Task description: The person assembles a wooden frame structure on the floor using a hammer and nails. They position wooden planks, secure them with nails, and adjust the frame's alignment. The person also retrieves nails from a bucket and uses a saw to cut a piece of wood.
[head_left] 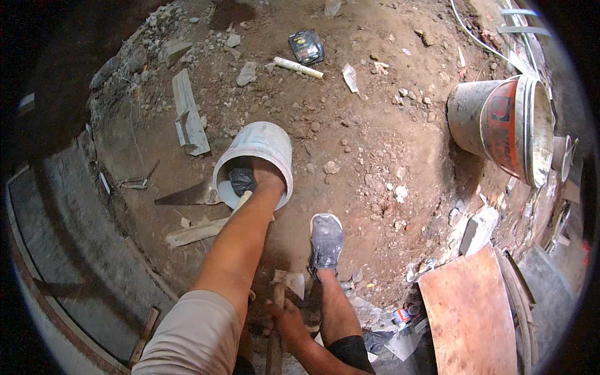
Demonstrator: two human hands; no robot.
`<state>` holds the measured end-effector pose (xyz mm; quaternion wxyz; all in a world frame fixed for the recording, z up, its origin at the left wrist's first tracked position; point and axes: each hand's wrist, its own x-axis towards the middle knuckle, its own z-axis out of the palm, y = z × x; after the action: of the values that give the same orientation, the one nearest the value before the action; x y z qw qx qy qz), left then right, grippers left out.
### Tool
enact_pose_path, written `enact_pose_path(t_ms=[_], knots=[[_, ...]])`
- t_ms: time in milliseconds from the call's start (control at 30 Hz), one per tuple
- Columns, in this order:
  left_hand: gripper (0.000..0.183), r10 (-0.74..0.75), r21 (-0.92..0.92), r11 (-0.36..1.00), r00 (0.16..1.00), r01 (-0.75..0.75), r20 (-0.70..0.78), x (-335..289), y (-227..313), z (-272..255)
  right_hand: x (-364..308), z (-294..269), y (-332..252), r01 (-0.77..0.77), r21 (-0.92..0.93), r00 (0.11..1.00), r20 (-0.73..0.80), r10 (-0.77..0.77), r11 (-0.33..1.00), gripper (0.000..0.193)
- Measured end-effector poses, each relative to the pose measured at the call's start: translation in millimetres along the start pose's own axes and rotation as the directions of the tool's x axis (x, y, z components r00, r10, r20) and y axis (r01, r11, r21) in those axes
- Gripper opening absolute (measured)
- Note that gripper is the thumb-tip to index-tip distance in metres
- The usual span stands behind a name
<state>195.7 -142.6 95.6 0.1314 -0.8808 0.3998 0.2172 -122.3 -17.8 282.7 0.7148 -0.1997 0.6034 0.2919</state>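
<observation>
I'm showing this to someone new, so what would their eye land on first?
Probably the left forearm reaching into the white bucket near the middle. Next, the orange-paneled bucket at the right, and below it a tan board. At bottom center, the right hand grips a hatchet by its wooden handle.

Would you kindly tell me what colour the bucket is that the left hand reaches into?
The bucket is greyish white, best seen in the head view.
</observation>
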Motion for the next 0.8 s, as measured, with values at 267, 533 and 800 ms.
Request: enact_pose_path(t_ms=[267,533,800], knots=[[0.029,0.160,0.023,0.987,0.987,-0.159,-0.036,0.0,-25.0,-24.1,-22.5,10.3,-38.6,-0.020,0.177,1.000,-0.009,0.022,0.984,0.015],[0.027,0.292,-0.060,0.952,0.951,-0.299,-0.103,-22.1,-61.3,-53.7,-41.4,23.7,-76.8,-0.092,0.224,0.995,-0.014,0.098,0.970,0.012],[0.035,-0.010,-0.326,0.943,0.988,0.061,0.154,-24.5,-91.5,-36.3,-39.6,28.7,-86.1,-0.082,0.239,0.996,-0.011,0.087,0.968,0.010]])
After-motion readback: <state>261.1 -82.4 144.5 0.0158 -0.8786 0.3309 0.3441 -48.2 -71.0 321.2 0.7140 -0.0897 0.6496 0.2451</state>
